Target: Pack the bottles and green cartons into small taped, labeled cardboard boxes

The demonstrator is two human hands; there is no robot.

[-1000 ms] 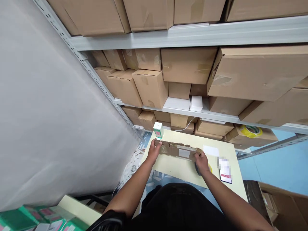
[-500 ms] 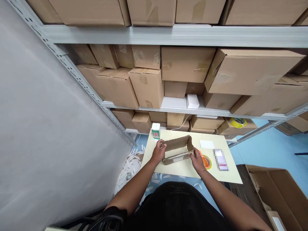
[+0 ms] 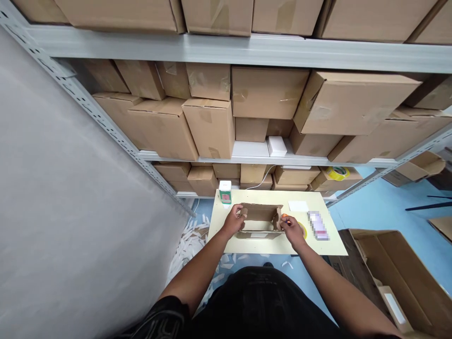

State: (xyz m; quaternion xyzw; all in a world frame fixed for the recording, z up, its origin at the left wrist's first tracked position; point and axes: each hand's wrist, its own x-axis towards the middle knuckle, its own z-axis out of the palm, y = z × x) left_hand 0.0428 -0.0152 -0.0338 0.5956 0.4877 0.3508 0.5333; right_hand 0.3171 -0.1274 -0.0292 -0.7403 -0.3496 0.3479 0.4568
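Note:
A small brown cardboard box [image 3: 260, 217] stands opened up on the pale yellow table [image 3: 268, 245]. My left hand [image 3: 233, 220] grips its left end with the fingers curled over the edge. My right hand [image 3: 291, 228] holds its right end, fingers closed on the flap. A tape roll [image 3: 302, 229] with an orange core lies just behind my right hand, mostly hidden by it.
A small green and white carton [image 3: 225, 191] stands at the table's far left corner. A white card [image 3: 298, 205] and a phone [image 3: 317, 225] lie to the right. Shelves full of cardboard boxes [image 3: 212, 125] rise behind. An open large box [image 3: 399, 278] sits on the floor at right; paper strips [image 3: 190, 240] litter the floor at left.
The flat, folded cardboard has been opened up into a box shape between my hands, which have come closer together. The view has tilted and shifted slightly.

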